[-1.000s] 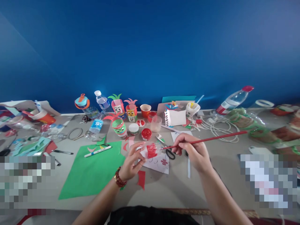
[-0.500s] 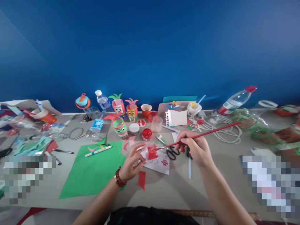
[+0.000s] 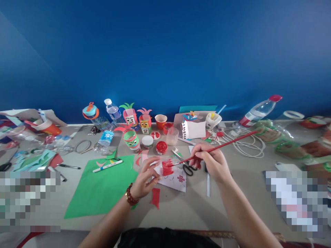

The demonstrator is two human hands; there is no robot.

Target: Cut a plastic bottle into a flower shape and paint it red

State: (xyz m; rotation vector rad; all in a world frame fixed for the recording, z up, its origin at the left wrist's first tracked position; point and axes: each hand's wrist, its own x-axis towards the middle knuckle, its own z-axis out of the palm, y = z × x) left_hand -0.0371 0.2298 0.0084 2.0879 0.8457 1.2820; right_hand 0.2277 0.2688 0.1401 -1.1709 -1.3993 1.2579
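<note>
My left hand (image 3: 147, 176) is closed on the edge of a clear plastic piece (image 3: 167, 167) partly covered in red paint; its full shape is hard to make out. Between the thumb and fingers of my right hand (image 3: 210, 161) is a long paintbrush (image 3: 227, 144) with a red handle, its bristles touching the painted patch. Beneath lies a white sheet (image 3: 176, 182) with a red knot pattern and thin dark lines. An open jar of red paint (image 3: 161, 147) stands just beyond my left fingers. Black-handled scissors (image 3: 189, 169) lie partly behind my right hand.
Green paper (image 3: 100, 189) with a white marker (image 3: 107, 166) lies left. Behind stand decorated cups (image 3: 131, 140), a translucent cup (image 3: 172, 136) and a water bottle (image 3: 105, 139). To the right are a coiled white cable (image 3: 243, 151) and a red-capped bottle (image 3: 258, 113). A red scrap (image 3: 155, 198) lies near.
My right hand and the paintbrush have shifted slightly left, the bristles moving left across the red patch. My left hand keeps its hold on the plastic piece.
</note>
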